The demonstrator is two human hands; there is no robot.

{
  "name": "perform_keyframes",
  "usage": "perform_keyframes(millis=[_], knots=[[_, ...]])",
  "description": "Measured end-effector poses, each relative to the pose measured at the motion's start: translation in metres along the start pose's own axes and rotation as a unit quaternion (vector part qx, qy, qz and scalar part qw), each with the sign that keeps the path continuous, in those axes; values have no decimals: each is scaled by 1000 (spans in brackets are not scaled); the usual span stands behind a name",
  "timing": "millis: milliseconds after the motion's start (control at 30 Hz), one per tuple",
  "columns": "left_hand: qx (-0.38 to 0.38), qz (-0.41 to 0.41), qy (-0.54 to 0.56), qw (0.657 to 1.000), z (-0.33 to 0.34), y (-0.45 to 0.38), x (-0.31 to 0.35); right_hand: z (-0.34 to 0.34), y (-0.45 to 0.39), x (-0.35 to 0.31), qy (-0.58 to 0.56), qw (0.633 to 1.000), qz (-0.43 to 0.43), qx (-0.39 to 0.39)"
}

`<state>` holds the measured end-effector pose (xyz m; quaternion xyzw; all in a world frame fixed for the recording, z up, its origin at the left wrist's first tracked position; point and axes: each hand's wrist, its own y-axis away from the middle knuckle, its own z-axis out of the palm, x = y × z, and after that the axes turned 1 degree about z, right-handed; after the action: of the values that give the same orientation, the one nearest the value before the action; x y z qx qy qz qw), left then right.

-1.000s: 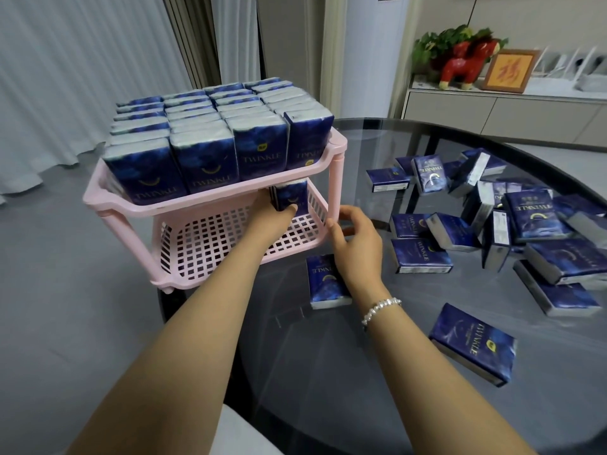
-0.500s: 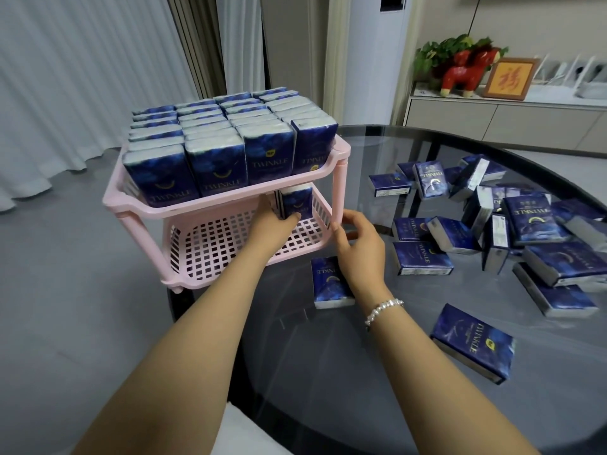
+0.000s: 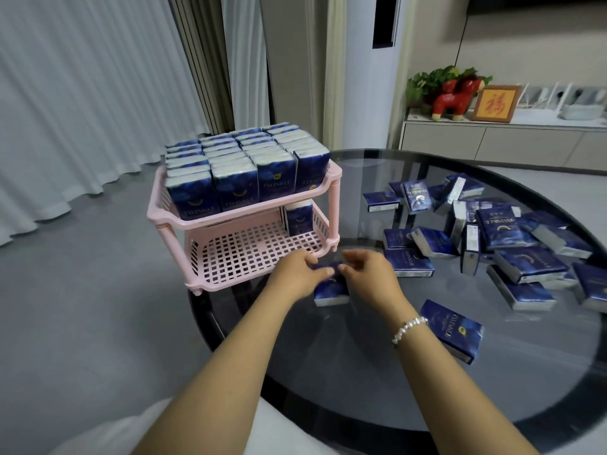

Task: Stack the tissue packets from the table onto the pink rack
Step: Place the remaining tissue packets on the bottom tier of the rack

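- On my feed, a red horse-shaped figurine (image 3: 451, 98) stands on a long pale sideboard (image 3: 499, 139) at the far wall.
- Green leafy foliage (image 3: 430, 81) sits just behind the figurine.
- A wooden-framed picture with a red character on gold (image 3: 495, 104) leans just beside it.
- I see pale pleated curtains (image 3: 82, 93) hanging down to the grey floor (image 3: 65, 307).
- A tall white column-shaped appliance (image 3: 374, 70) stands between them and the sideboard.

Both forearms reach forward, left hand (image 3: 297, 274) and right hand (image 3: 368, 275) nearly meeting, fingers curled inward.
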<state>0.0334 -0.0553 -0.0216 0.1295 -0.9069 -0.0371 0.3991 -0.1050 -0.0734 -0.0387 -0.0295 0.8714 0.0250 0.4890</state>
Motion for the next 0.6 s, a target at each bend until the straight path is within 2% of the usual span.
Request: perform_keyframes(millis=[100,233,367,467,600], knots=[[-38,6,22,999,8,11,4,-4,16,3,78,996,-28,-37],[-111,-9,130,985,10,27,12,-15,36,8,28,999,-33,-22],[-144,16,219,965,19,42,26,-44,58,12,-52,996,-51,43],[-143,39,288,946,36,50,38,-67,77,17,-60,992,-23,113],[-118,66,283,949,63,64,57,-92,91,34,-72,984,27,159]])
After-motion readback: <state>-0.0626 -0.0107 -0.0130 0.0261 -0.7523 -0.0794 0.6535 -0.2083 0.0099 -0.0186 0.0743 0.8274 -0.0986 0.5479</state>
